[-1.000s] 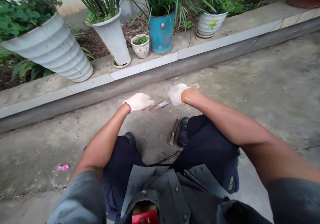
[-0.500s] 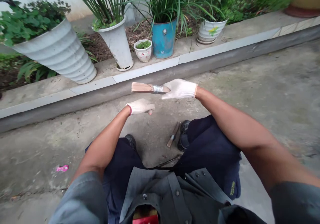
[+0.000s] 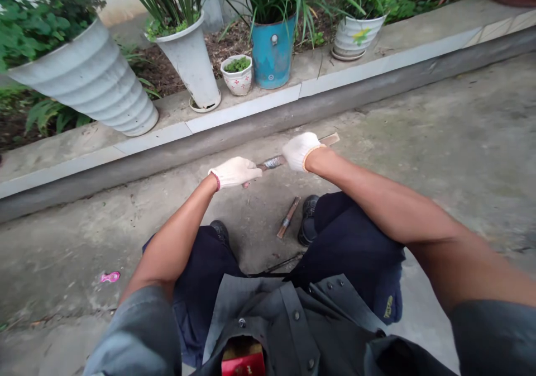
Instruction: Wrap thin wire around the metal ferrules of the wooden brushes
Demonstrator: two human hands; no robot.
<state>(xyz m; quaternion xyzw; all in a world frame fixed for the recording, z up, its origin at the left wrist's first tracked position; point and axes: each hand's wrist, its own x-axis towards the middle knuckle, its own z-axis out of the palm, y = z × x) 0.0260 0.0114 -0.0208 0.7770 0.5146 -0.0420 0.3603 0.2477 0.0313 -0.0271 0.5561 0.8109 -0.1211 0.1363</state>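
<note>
Two banded wooden tools are in view, one up in the hands and one down on the ground (what their working ends are is too blurred to tell). The held tool (image 3: 274, 162) lies crosswise above the concrete ground (image 3: 439, 113), well short of its far edge at the curb (image 3: 268, 122), and is wrapped around its middle in silver metal. The left hand (image 3: 235, 172), gloved in white knit with a red cuff, is wrapped over one end, its fingers (image 3: 253, 169) together and clamped on the tool; a small tip pokes out below them. The right hand (image 3: 298, 151), gloved with an orange cuff, grips the other side, its fingers (image 3: 293, 153) together around the wood, whose pale end sticks out past the knuckles. The second tool (image 3: 288, 217) lies on the ground, just beside the right shoe (image 3: 309, 219), with no hand on it. So far, one tool is up in both hands and the other is down. A pink plastic scrap (image 3: 109, 277) sits farther left, and a blue metal pail (image 3: 273, 57) of long-leaved plants stands on the curb.
</note>
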